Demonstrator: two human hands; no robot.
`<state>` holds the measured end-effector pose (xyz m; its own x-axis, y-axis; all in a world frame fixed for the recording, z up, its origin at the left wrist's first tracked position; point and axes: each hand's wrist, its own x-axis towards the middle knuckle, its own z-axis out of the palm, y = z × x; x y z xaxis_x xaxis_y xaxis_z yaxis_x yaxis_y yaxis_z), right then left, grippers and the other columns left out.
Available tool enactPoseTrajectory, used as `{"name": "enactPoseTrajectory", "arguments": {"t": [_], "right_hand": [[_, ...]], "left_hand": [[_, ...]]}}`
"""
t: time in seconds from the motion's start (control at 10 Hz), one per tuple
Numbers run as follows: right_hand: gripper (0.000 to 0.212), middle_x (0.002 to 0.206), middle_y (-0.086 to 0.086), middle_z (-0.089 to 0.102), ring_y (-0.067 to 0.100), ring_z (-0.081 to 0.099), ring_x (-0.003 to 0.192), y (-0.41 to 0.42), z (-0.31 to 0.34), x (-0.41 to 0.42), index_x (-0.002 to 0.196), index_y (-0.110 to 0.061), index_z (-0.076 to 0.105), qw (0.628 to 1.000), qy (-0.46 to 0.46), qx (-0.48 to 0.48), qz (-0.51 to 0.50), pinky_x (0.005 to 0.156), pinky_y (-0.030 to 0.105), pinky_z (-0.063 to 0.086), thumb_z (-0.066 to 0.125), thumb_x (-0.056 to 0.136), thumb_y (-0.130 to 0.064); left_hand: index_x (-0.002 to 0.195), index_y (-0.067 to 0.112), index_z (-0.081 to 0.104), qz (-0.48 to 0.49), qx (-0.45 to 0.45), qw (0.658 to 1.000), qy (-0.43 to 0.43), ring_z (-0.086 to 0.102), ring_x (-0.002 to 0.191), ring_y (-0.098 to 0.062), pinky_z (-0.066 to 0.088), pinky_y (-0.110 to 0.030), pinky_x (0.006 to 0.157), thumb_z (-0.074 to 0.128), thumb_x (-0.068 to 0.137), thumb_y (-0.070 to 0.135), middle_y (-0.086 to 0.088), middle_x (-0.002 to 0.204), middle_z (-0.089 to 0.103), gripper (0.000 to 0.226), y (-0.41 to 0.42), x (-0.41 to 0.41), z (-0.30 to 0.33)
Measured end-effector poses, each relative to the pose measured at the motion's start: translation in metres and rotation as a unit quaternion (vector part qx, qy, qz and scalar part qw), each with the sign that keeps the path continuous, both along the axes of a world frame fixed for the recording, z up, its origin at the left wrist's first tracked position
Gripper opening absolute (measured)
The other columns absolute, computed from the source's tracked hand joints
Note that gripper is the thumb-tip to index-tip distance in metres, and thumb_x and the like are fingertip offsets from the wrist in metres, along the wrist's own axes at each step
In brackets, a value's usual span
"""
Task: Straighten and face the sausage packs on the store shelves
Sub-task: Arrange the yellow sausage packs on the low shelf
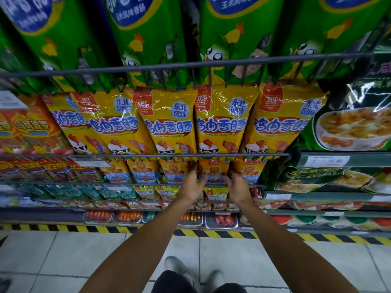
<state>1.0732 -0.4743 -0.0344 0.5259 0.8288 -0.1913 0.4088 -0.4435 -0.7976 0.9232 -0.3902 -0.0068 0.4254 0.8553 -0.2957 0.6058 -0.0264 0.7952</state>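
I had the left hand (191,183) and right hand (238,186) flanking the orange sausage pack (213,171); grip blurred, unclear. It looked light, soft, crinkly film, best held by its side edges.

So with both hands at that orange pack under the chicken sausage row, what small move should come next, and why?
Probably close both hands on the orange pack and square it to face front. The left hand and right hand flank its sides, fingers blurred, so a grip cannot be confirmed. The neighbouring packs in that row already face forward behind the rail.
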Motion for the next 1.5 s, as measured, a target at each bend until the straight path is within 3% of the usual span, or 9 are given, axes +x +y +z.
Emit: {"name": "enactPoseTrajectory", "arguments": {"t": [0.3,0.5,0.6,0.8,0.9,1.0,1.2,1.4,1.5], "right_hand": [[0.024,0.068,0.002,0.060,0.008,0.051,0.052,-0.005,-0.006,0.000,0.086,-0.004,0.065,0.997,-0.072,0.003,-0.031,0.055,0.030,0.033,0.058,0.104,-0.018],[0.018,0.091,0.003,0.075,0.018,0.069,0.078,-0.022,0.005,-0.013,0.104,-0.007,0.072,0.992,-0.042,0.080,-0.087,0.069,0.032,0.055,0.064,0.101,-0.023],[0.020,0.103,0.001,0.075,0.014,0.069,0.092,-0.034,0.010,-0.029,0.116,-0.008,0.071,0.981,-0.015,0.140,-0.134,0.078,0.007,0.048,0.064,0.101,-0.019],[0.030,0.117,-0.015,0.066,0.010,0.065,0.112,-0.009,0.017,-0.070,0.130,-0.014,0.064,0.989,0.067,0.131,0.032,0.101,0.029,0.052,0.064,0.101,-0.018],[0.032,0.122,0.008,0.069,0.020,0.066,0.111,0.028,0.030,-0.090,0.132,-0.005,0.062,0.994,0.061,0.063,0.070,0.101,0.036,0.053,0.063,0.102,-0.016],[0.037,0.062,-0.002,0.044,0.008,0.049,0.058,0.055,0.028,-0.102,0.073,-0.026,0.042,0.996,0.020,-0.017,0.082,0.069,0.036,0.047,0.061,0.103,-0.016],[0.016,0.084,0.011,0.069,0.028,0.065,0.074,0.071,0.013,-0.112,0.109,-0.004,0.066,0.998,0.000,-0.055,0.033,0.067,0.040,0.050,0.058,0.104,-0.018],[0.018,0.072,0.005,0.062,0.022,0.059,0.064,0.063,0.003,-0.105,0.098,-0.005,0.068,0.998,-0.049,-0.028,-0.009,0.060,0.033,0.039,0.059,0.103,-0.020],[0.018,0.063,-0.003,0.056,0.016,0.055,0.057,0.061,0.008,-0.100,0.089,-0.010,0.061,0.998,-0.030,-0.052,0.015,0.059,0.032,0.037,0.059,0.103,-0.021]], "left_hand": [[0.109,0.005,0.071,0.037,0.084,0.995,0.041,0.066,0.090,-0.023,0.057,-0.042,0.085,0.063,0.101,0.033,-0.007,0.100,0.071,0.030,0.002,0.002,-0.020],[0.136,0.008,0.059,0.010,0.064,0.997,0.031,0.068,0.105,-0.021,0.053,-0.026,0.089,0.062,0.102,0.024,-0.005,0.118,0.070,0.036,-0.005,-0.030,-0.007],[0.131,0.008,0.061,0.049,0.082,0.995,0.035,0.066,0.098,-0.018,0.054,-0.036,0.097,0.061,0.101,0.009,0.001,0.111,0.067,0.030,-0.006,-0.069,-0.015],[0.125,0.005,0.057,0.199,0.050,0.974,-0.094,0.053,0.088,-0.015,0.043,-0.026,0.066,0.040,0.110,0.009,-0.008,0.116,0.053,0.024,0.012,-0.124,0.002],[0.141,0.000,0.051,0.102,0.045,0.994,-0.003,0.060,0.123,-0.034,0.049,-0.036,0.095,0.057,0.098,-0.003,-0.018,0.134,0.061,0.044,0.028,-0.125,0.000],[0.147,0.002,0.044,0.073,-0.028,0.997,-0.023,0.057,0.126,-0.033,0.049,-0.047,0.105,0.057,0.100,0.002,-0.017,0.142,0.056,0.049,0.052,-0.120,0.000],[0.158,0.007,0.032,0.033,-0.097,0.992,-0.067,0.055,0.117,-0.019,0.015,-0.027,0.090,0.049,0.105,0.002,0.000,0.137,0.053,0.056,0.069,-0.121,-0.003],[0.154,0.000,0.032,0.008,-0.078,0.995,-0.068,0.048,0.116,-0.011,0.044,-0.001,0.078,0.047,0.104,-0.004,-0.010,0.134,0.055,0.052,0.067,-0.115,0.000],[0.161,0.014,0.023,-0.036,-0.065,0.997,-0.028,0.053,0.110,-0.010,0.045,-0.016,0.081,0.051,0.106,0.007,-0.006,0.147,0.050,0.062,0.064,-0.115,-0.002]]}}
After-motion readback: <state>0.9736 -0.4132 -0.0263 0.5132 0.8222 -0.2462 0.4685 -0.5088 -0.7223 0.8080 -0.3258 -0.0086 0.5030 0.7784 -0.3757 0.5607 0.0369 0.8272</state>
